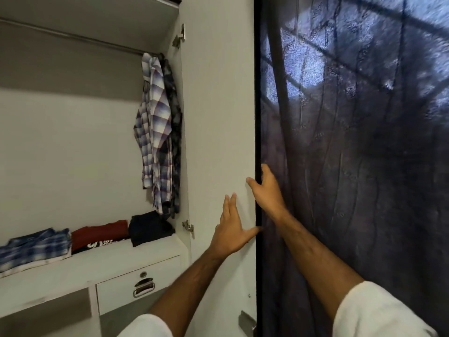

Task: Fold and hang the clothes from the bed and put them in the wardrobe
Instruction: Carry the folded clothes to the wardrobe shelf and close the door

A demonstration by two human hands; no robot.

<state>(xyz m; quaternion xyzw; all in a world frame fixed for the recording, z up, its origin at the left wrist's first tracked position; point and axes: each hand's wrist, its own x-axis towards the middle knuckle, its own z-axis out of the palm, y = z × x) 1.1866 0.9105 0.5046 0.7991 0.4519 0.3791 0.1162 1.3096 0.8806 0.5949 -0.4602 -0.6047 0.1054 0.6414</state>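
Your right hand (266, 188) grips the free edge of the open wardrobe door (218, 117), fingers curled round behind it and thumb on the white inner face, which gives you a firm hold to swing the panel. Your left hand (230, 233) lies flat against that same inner face just below, fingers straight and holding nothing, so it can steady or push the door rather than pull it. A dark curtain (352, 142) hangs just behind the door edge, touching your right hand, so you likely need that grip to keep the fabric out of the way.

The clothes are already in the wardrobe. A checked shirt (155, 132) hangs from the rail (73, 36) at the right end, with a darker garment (175, 117) close behind it. On the shelf (145, 251) below lie three folded items side by side: a blue checked shirt (36, 244), a red garment (102, 232) and a black garment (149, 227), each apart enough to lift singly. A drawer (138, 283) sits under the shelf.

Judging by this, the putting away looks finished and you seem to be about to close the door. The bed is out of view, so you cannot tell whether anything remains there.
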